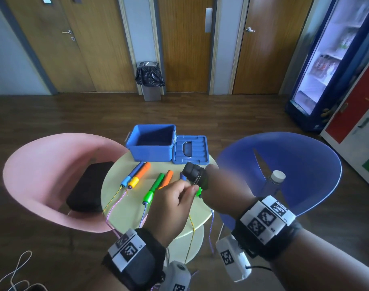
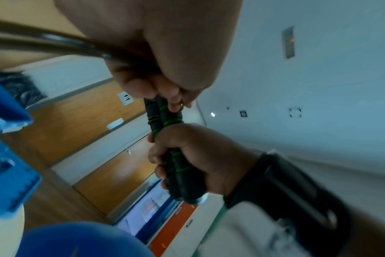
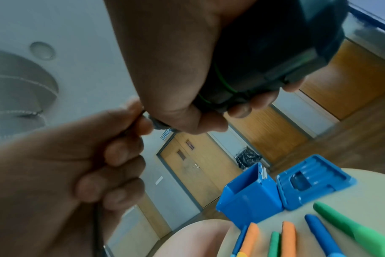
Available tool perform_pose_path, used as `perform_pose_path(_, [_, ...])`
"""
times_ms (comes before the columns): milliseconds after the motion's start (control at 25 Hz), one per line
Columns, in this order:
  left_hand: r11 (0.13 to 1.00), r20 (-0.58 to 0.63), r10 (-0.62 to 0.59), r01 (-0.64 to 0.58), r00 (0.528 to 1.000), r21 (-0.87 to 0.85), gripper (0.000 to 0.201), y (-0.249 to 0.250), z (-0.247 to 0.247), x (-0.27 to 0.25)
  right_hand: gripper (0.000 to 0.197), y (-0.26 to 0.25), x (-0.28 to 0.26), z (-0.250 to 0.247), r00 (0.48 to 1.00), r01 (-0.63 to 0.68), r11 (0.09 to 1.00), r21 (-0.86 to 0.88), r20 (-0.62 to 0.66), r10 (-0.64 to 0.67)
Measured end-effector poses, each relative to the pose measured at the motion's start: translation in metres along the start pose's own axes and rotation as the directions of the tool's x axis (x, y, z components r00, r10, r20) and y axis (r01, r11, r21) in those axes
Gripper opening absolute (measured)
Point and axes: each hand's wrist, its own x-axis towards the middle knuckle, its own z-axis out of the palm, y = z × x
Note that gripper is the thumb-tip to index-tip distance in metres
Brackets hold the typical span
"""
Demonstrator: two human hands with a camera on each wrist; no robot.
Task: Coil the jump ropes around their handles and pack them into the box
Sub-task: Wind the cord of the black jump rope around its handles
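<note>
My right hand grips a pair of black jump-rope handles with green rings, held together above the round table. Just below it my left hand pinches that rope's black cord close to the handles. The open blue box stands at the table's far edge, its lid lying beside it on the right. On the table lie a blue and orange handle pair and a green and orange pair; their thin cords hang over the near edge.
A pink chair on the left holds a black case. A blue chair on the right carries a clear bottle. Across the wooden floor stand a bin and a drinks fridge.
</note>
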Motion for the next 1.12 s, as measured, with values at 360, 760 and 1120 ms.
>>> perform_pose_path(360, [0.985, 0.105, -0.041, 0.057, 0.994, -0.163, 0.039, 0.001, 0.005, 0.003, 0.012, 0.006, -0.019, 0.006, 0.972, -0.189, 0.852, 0.488, 0.217, 0.091])
perform_pose_path(760, [0.954, 0.191, 0.026, 0.032, 0.981, -0.297, 0.026, 0.005, -0.009, 0.016, 0.031, 0.01, -0.05, -0.013, 0.845, -0.489, 0.096, 0.867, 0.498, -0.197])
perform_pose_path(1120, [0.859, 0.342, -0.049, 0.214, 0.938, -0.464, 0.032, 0.016, -0.018, 0.02, 0.027, 0.01, -0.066, -0.028, 0.783, -0.534, -0.126, 0.836, 0.433, -0.446])
